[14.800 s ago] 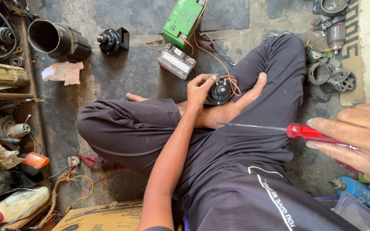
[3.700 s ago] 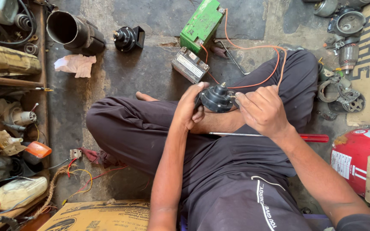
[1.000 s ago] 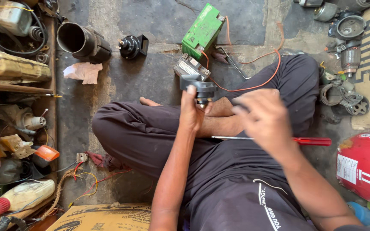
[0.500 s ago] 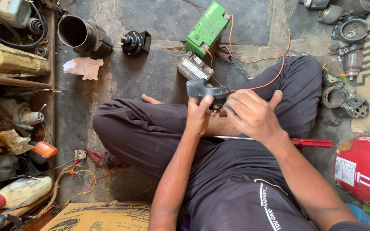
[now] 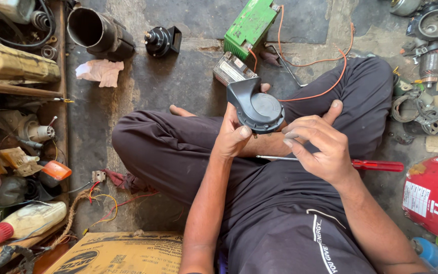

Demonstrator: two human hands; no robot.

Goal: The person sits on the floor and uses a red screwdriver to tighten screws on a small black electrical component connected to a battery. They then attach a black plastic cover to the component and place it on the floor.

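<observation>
above the crossed legs, a black snail-shaped horn (image 5: 257,106) is clenched in the left hand (image 5: 231,137) | right hand (image 5: 318,144) released, fingers curled beside it | risk: orange wire (image 5: 313,95) could be snagged | room: tight, red-handled screwdriver (image 5: 376,165) on lap, green battery (image 5: 252,23) near

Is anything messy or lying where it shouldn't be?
Yes. A red-handled screwdriver lies loose across the person's lap, and a crumpled rag sits on the dirty floor. The left hand holds a black snail-shaped horn.
</observation>
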